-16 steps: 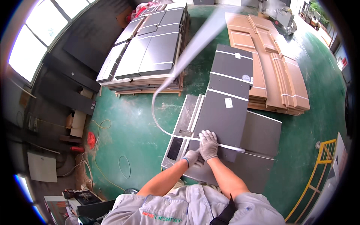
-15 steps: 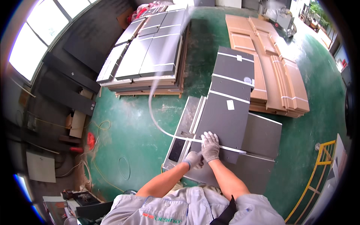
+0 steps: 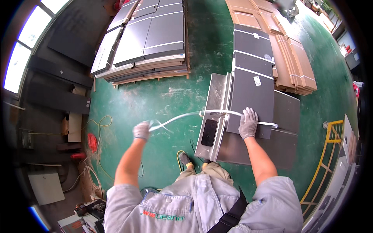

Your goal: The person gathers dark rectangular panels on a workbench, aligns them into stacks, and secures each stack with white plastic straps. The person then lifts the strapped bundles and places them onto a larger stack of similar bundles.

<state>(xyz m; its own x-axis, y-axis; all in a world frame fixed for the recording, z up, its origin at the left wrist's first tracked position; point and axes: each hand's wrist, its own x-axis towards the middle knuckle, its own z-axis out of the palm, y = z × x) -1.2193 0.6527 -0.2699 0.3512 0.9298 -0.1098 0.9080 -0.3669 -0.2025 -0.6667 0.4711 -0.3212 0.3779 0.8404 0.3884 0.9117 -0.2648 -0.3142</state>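
The white strap (image 3: pixel 219 111) lies across the middle of the frame, over the near part of the grey panels (image 3: pixel 252 91), right of centre. Its right end sticks out past their right edge, and its left part curves through the air to your left hand (image 3: pixel 141 130). Your left hand's gloved fingers are curled and clamped on the strap, well apart from the panels; a thin loose loop shows blurred beside them.

Your right hand (image 3: pixel 248 123) lies on the panels over the strap, its gloved fingers stretched out and slightly apart. More white bands cross the panels higher up, near a white label (image 3: pixel 257 80).

The panels rest on a grey counter (image 3: pixel 285 144), with a metal strip (image 3: pixel 216 91) along its left side and a black window (image 3: pixel 209 132) set into it. Below stands your shoe (image 3: pixel 185 159) on the green floor (image 3: pixel 167 93).

Farther out, a grey panel stack (image 3: pixel 167 33) fills the upper left of centre, brown boards (image 3: pixel 281 58) the upper right, and a yellow frame (image 3: pixel 328 159) stands at the right.
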